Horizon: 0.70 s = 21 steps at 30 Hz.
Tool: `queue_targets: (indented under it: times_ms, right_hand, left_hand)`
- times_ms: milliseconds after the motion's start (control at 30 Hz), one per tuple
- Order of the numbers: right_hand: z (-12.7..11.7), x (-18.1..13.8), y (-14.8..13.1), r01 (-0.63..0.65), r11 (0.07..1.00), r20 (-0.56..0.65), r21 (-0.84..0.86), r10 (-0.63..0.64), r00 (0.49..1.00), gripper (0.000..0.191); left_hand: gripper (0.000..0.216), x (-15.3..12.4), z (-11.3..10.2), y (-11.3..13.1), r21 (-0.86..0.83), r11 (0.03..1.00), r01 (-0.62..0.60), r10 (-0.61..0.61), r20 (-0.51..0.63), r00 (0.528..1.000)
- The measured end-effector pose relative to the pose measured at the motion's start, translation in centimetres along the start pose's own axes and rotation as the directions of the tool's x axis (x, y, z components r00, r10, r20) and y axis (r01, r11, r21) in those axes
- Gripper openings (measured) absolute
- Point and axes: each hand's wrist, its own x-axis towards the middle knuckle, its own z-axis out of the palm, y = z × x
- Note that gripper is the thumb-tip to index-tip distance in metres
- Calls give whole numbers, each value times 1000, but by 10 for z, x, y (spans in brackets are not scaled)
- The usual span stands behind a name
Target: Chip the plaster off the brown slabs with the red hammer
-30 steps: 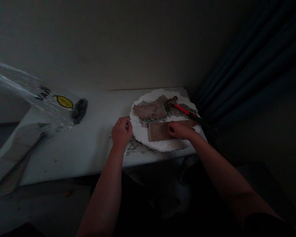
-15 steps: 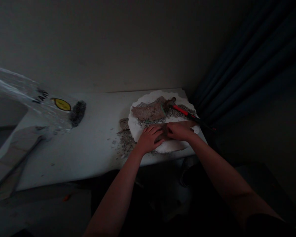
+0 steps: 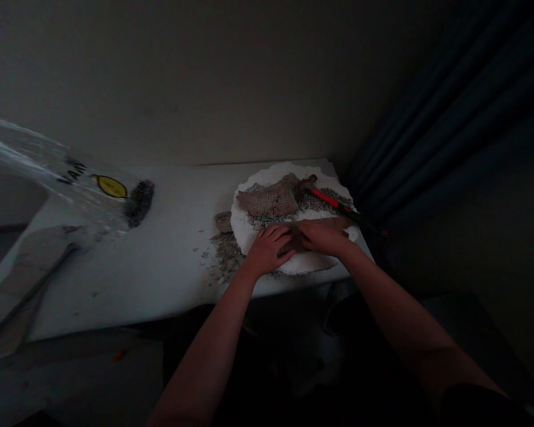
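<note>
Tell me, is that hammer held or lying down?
Lying down: the hammer lies partly on the white slab; left hand and right hand are off it.

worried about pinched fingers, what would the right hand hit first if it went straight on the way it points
Most likely the left hand: the right hand points across the brown slab toward it, though depth is hard to judge in this dim view.
</note>
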Motion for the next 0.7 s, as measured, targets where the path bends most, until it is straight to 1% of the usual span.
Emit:
queue_targets:
  times_ms: [67,133,233,267,300,367,400,467,533,600,633,667,700]
  right_hand:
    - [-3,0,4,6,998,-62,68,-2,998,7]
    - [-9,-2,8,18,988,-167,152,7,986,4]
    - [-18,-6,3,87,961,-288,264,-7,957,4]
    - [-20,-7,-1,118,947,-299,299,-24,954,4]
    - [-20,-7,-6,144,930,-300,337,-39,953,3]
    - [-18,-8,-17,188,895,-304,404,-63,950,4]
    - [-16,-7,-21,206,877,-310,433,-70,948,5]
    - [-11,-6,-24,215,854,-315,473,-64,947,7]
    - [-6,-5,-20,170,863,-304,477,-20,953,14]
    - [-2,-4,-11,92,899,-276,427,32,961,16]
    - [-1,-4,-6,57,920,-254,388,47,966,13]
    - [1,-4,0,32,938,-231,344,51,972,9]
    - [2,-3,4,15,952,-208,305,51,977,7]
  left_hand:
    - [41,0,0,0,-5,1000,-3,3,-3,1000]
    - [42,0,1,0,-17,1000,-3,3,-7,1000]
    - [49,2,0,3,-69,997,18,-22,-64,998]
    - [49,3,0,4,-99,995,20,-29,-98,995]
    - [44,4,-1,5,-131,991,17,-34,-131,991]
    - [27,5,-4,7,-188,982,6,-39,-176,984]
    - [24,5,-6,8,-215,977,3,-43,-184,982]
    - [26,4,-14,8,-285,958,20,-70,-166,984]
    - [26,0,-24,4,-392,915,93,-151,-118,982]
    - [28,-9,-38,-5,-507,834,219,-260,-10,966]
    - [30,-15,-45,-12,-552,783,287,-296,75,952]
    - [31,-22,-52,-19,-583,736,345,-293,185,938]
    - [31,-31,-59,-27,-602,692,398,-261,305,916]
